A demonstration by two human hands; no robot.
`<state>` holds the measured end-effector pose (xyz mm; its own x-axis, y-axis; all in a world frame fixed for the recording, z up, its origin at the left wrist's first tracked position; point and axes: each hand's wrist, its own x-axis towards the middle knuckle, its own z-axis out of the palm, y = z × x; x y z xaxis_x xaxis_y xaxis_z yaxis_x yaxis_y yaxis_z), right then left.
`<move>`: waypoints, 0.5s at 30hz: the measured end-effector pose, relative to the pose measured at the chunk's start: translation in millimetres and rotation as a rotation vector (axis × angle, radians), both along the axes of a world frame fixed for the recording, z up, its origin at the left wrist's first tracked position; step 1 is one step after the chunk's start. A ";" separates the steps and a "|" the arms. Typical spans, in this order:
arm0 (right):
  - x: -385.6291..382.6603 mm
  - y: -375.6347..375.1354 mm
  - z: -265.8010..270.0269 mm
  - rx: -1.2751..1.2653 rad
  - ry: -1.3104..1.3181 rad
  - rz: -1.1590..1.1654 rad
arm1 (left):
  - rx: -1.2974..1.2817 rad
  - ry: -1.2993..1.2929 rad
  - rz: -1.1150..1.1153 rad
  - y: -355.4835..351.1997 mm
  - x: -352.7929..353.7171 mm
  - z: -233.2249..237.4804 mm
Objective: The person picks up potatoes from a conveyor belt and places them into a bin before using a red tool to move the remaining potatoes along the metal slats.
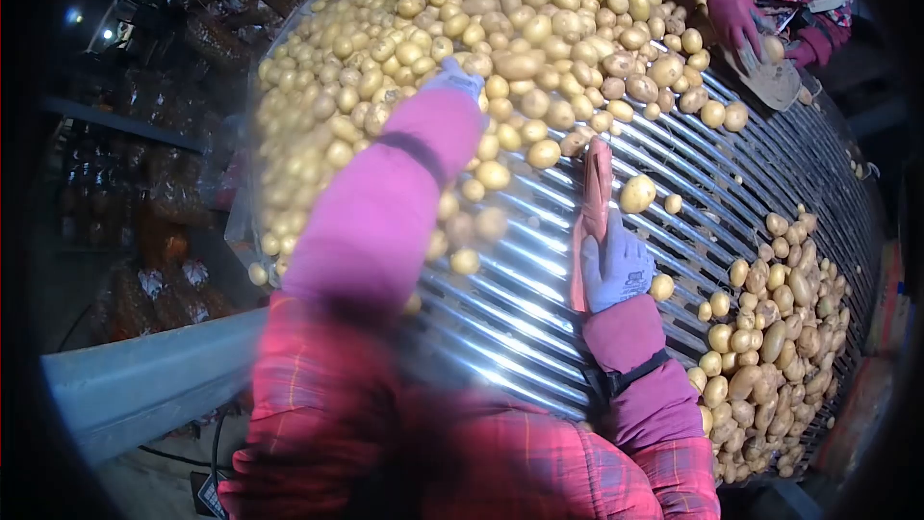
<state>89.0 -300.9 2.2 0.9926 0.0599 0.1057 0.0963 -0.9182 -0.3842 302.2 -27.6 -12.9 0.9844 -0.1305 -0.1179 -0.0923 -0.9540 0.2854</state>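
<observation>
My left hand (455, 79), in a pale lavender glove, reaches into a large heap of yellow potatoes (520, 24) on a slatted metal table (510, 327). Its fingertips are hard to make out against the potatoes, so I cannot see whether it holds one. My right hand (619, 265), gloved the same way, is closed round a long, flat, reddish-pink strip (597, 183) standing along the slats. To the right of that strip lie a larger loose potato (637, 194) and smaller ones, one of them beside the right glove (661, 287).
A second pile of potatoes (770, 337) lies at the right on the slats. At the top right, another person's gloved hand (729, 14) is by a flat scoop-like board (773, 85). A metal beam (154, 376) runs along the left; filled bags (168, 299) stand behind it.
</observation>
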 end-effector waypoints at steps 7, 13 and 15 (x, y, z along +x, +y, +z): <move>0.3 -1.5 -5.6 -0.052 -0.142 0.035 | -0.159 -0.032 0.185 -3.5 -56.1 55.1; -1.5 6.5 -2.6 -0.029 -0.163 -0.007 | -1.972 0.321 0.527 6.3 -172.2 87.6; -3.3 6.0 -13.8 -0.052 -0.289 -0.010 | -2.380 0.584 0.295 15.1 -205.9 87.7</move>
